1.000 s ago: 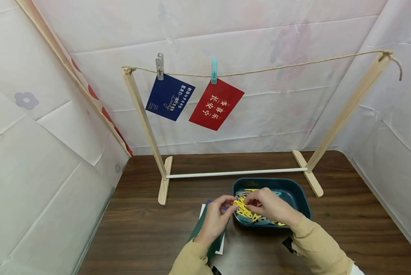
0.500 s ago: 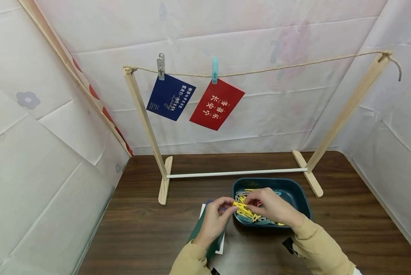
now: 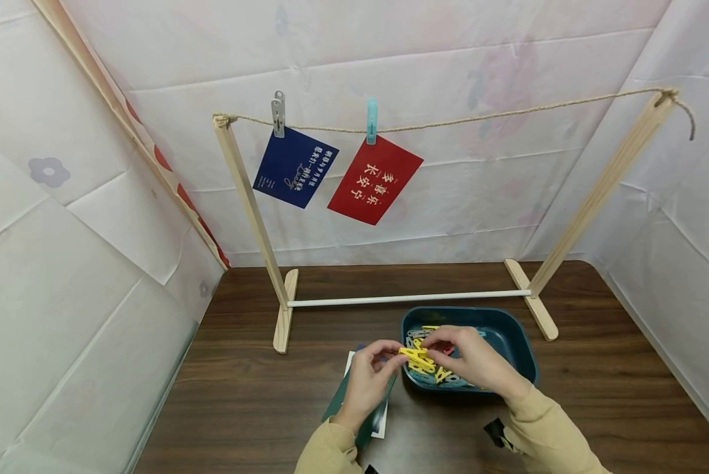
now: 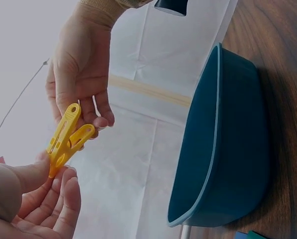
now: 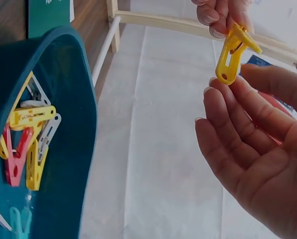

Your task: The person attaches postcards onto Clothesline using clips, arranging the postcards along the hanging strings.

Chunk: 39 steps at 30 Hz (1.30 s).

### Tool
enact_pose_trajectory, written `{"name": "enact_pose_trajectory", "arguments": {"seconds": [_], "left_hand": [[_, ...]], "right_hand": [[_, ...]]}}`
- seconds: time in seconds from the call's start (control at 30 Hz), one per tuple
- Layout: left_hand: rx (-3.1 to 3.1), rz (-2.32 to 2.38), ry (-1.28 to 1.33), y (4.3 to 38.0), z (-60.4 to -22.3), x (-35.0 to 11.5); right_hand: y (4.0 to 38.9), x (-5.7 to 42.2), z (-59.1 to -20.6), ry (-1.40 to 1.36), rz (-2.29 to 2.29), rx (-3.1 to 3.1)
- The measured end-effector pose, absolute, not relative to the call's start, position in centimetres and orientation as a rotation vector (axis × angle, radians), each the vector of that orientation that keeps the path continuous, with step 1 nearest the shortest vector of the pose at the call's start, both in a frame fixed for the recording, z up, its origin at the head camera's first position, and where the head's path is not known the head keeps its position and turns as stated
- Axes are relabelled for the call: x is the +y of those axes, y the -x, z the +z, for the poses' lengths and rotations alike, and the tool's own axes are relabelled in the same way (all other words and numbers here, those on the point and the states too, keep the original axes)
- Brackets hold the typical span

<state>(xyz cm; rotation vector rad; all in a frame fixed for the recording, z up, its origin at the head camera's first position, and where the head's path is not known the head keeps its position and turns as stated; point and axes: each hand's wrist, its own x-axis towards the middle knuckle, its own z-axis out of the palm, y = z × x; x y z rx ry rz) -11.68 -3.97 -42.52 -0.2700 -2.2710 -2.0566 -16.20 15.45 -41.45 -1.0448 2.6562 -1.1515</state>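
Over the left side of a dark teal tub (image 3: 517, 329), my left hand (image 3: 366, 382) pinches one end of a yellow clothespin (image 4: 61, 144) between thumb and fingers. My right hand (image 3: 478, 359) is at the pin's other end, by its handles. In the right wrist view its fingertips (image 5: 230, 84) are at one handle, the thumb apart from the fingers, with no grip round the pin seen. More clothespins, yellow, red (image 5: 14, 159), grey and light blue, lie in the tub. Beneath my left hand lies a stack of cards, a green card (image 3: 338, 400) on top.
Behind the tub stands a wooden rack with a left post (image 3: 250, 217), a right post (image 3: 603, 191), a white bottom bar (image 3: 407, 299) and a twine line (image 3: 478, 120). A grey clothespin (image 3: 278, 117) holds a blue card (image 3: 295, 168); a light blue clothespin (image 3: 371, 122) holds a red card (image 3: 374, 181).
My right hand has shifted slightly to the right, its fingers now farther from the left ones. The yellow clothespin stays in my left hand, drawn a little left. The hanging cards are unchanged.
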Motion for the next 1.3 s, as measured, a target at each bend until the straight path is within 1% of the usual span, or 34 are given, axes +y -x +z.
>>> {"name": "enact_pose_trajectory", "arguments": {"seconds": [0.4, 0.9, 1.3], "left_hand": [[-2.182, -2.138, 0.236, 11.7, -42.8, -4.1], [-2.103, -2.154, 0.211, 11.6, -42.8, -4.0], [-2.079, -2.200, 0.146, 11.4, -43.1, -3.6]], "right_hand": [[15.0, 15.7, -43.2, 0.790, -1.467, 2.621], [14.0, 14.9, -45.0, 0.646, -1.783, 2.462], [13.2, 14.3, -45.4, 0.497, -2.022, 2.350]]}}
